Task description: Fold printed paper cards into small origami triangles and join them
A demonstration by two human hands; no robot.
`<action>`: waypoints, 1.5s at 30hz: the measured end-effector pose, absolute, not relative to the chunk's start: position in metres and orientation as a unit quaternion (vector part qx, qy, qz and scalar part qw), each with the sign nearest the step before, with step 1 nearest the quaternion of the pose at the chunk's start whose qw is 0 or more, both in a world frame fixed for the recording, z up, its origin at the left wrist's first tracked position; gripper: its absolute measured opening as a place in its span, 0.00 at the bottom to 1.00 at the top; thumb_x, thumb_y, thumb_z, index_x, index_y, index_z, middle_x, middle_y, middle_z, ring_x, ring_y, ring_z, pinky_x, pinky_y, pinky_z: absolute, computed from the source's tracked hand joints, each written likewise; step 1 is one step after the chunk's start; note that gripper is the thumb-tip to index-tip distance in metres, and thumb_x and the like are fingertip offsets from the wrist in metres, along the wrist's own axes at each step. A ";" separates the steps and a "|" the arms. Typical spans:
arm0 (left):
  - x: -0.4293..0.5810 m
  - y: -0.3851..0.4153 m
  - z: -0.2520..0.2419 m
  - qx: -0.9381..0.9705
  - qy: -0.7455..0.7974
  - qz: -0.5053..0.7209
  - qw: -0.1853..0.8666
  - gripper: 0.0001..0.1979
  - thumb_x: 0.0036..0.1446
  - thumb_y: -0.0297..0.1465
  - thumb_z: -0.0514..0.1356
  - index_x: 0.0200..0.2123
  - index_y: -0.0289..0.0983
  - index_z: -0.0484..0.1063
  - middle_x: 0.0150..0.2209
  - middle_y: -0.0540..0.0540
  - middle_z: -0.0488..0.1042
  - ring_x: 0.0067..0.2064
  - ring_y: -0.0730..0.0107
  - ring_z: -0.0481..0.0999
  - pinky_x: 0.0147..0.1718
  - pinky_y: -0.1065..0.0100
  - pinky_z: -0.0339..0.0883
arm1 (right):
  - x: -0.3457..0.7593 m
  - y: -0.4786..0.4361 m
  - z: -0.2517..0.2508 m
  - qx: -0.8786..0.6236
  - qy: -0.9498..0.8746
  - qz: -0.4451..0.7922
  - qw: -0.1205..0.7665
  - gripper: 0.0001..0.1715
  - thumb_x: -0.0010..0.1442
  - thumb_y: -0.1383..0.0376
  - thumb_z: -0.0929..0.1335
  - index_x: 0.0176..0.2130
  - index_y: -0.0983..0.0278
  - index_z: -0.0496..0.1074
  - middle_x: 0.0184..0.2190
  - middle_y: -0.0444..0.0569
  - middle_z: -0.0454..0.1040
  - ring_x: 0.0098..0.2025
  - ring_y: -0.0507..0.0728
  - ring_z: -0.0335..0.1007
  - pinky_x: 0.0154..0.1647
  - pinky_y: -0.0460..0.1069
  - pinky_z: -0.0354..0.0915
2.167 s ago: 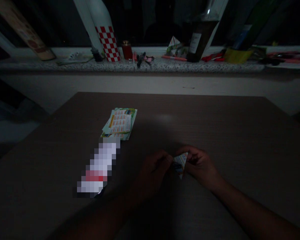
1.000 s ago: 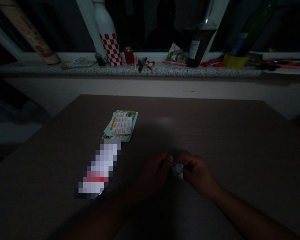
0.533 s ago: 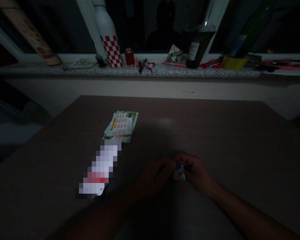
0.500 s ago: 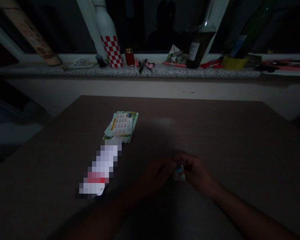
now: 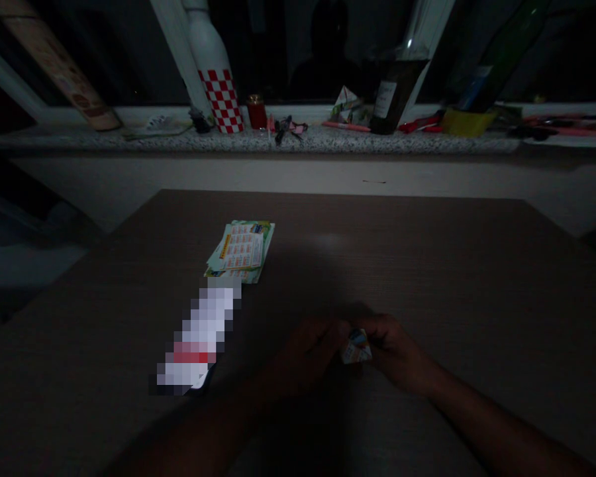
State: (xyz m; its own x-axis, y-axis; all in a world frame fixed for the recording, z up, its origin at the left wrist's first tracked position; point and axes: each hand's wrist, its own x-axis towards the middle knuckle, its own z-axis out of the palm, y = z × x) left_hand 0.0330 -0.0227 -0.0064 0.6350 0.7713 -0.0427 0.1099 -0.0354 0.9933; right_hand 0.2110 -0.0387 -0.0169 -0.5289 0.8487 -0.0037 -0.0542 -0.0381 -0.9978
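Note:
Between my two hands is a small folded piece of printed paper [image 5: 356, 347], with blue, orange and white on it. My left hand [image 5: 315, 344] pinches its left side, thumb and fingers pressed together. On the other side, my right hand [image 5: 390, 344] grips the paper's right edge with curled fingers. Dim light hides some of the fingertips. A stack of printed calendar cards [image 5: 242, 248] lies farther off to the left. Nearer to my left forearm rests a phone [image 5: 203, 374], its lit screen blurred into blocks.
Both hands are over a brown wooden table [image 5: 427, 252]. Behind it, a stone window sill [image 5: 318, 140] holds a red-checked white bottle [image 5: 223, 99], a small red jar [image 5: 257, 114], a folded paper shape [image 5: 346, 103], a dark bottle [image 5: 387, 99] and a yellow holder [image 5: 467, 124].
The folded paper has turned slightly and shows more of its printed face. My right hand's fingers have come down lower around its edge. My left hand has hardly moved.

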 end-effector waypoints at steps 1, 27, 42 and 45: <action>0.033 -0.023 -0.006 0.657 0.340 0.277 0.614 0.24 0.66 0.42 0.46 0.25 0.34 0.68 0.22 0.52 0.64 0.25 0.76 0.60 0.27 0.74 0.54 | 0.211 -0.039 -0.016 -0.329 -0.594 0.644 0.353 0.18 0.60 0.55 0.68 0.27 0.66 0.70 0.21 0.43 0.67 0.23 0.48 0.61 0.24 0.43 0.59; 0.034 -0.022 -0.008 0.633 0.384 0.336 0.582 0.23 0.64 0.44 0.48 0.23 0.35 0.65 0.20 0.53 0.61 0.22 0.76 0.58 0.24 0.73 0.53 | 0.212 -0.037 -0.011 -0.331 -0.510 0.706 0.363 0.15 0.60 0.57 0.68 0.32 0.68 0.73 0.19 0.45 0.75 0.20 0.50 0.71 0.22 0.44 0.64; 0.038 -0.020 -0.013 0.522 0.343 0.331 0.707 0.22 0.57 0.47 0.56 0.22 0.35 0.63 0.19 0.55 0.57 0.21 0.78 0.55 0.20 0.73 0.48 | 0.211 -0.042 -0.007 -0.364 -0.542 0.666 0.360 0.17 0.60 0.56 0.68 0.29 0.67 0.74 0.17 0.45 0.74 0.17 0.49 0.69 0.19 0.42 0.63; 0.040 -0.018 -0.016 0.493 0.341 0.329 0.730 0.22 0.55 0.48 0.57 0.21 0.35 0.62 0.18 0.55 0.57 0.20 0.79 0.55 0.20 0.73 0.48 | 0.210 -0.041 -0.005 -0.370 -0.556 0.651 0.362 0.17 0.60 0.56 0.68 0.30 0.68 0.75 0.17 0.45 0.74 0.18 0.49 0.69 0.19 0.43 0.64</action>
State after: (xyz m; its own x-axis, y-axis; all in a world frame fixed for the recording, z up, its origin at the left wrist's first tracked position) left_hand 0.0405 -0.0185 -0.0159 0.5514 0.8159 -0.1739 -0.1433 0.2980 0.9438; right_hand 0.2104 -0.0414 -0.0052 -0.4653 0.8816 -0.0793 -0.0599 -0.1208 -0.9909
